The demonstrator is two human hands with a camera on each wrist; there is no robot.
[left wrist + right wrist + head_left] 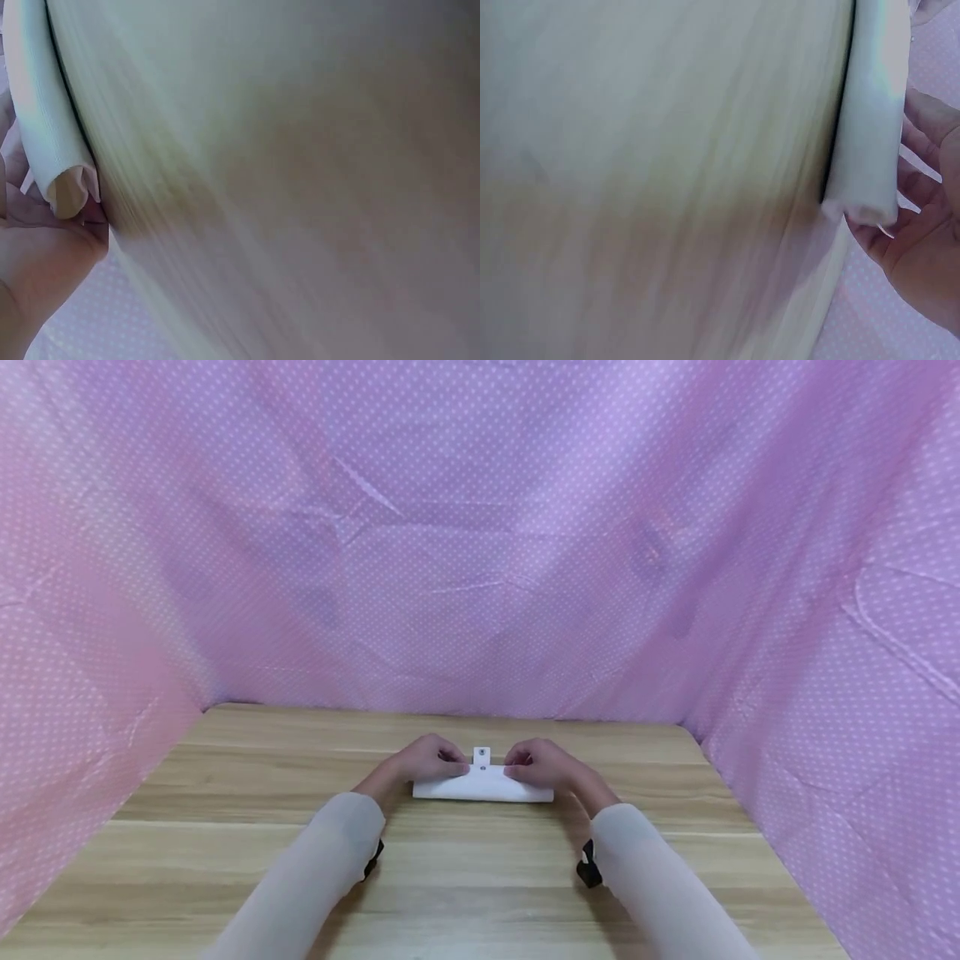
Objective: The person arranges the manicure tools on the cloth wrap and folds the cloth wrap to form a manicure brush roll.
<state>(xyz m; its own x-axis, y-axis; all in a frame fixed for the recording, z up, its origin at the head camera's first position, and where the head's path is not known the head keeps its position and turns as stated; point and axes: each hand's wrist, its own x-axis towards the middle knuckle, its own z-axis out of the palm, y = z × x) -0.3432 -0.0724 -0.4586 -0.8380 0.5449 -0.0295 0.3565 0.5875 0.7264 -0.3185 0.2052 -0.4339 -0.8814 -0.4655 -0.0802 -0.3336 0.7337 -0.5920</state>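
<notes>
A white rolled-up pouch [483,788] lies crosswise on the wooden table. From the middle of its far edge a short strap [482,752] with a metal snap sticks out flat, and a second snap shows on the roll just below it. My left hand [431,759] grips the roll's far side left of the strap, thumb on top. On the other side of the strap my right hand [548,763] holds it likewise, thumb on top. In the left wrist view the roll's end [71,187] is a hollow, layered curl; the right wrist view shows the opposite end [866,214].
The wood-grain table [480,877] reaches forward to a pink-purple dotted cloth [480,593] that hangs round its back and sides. Black straps [590,865] show at both wrists, below the light sleeves [660,877].
</notes>
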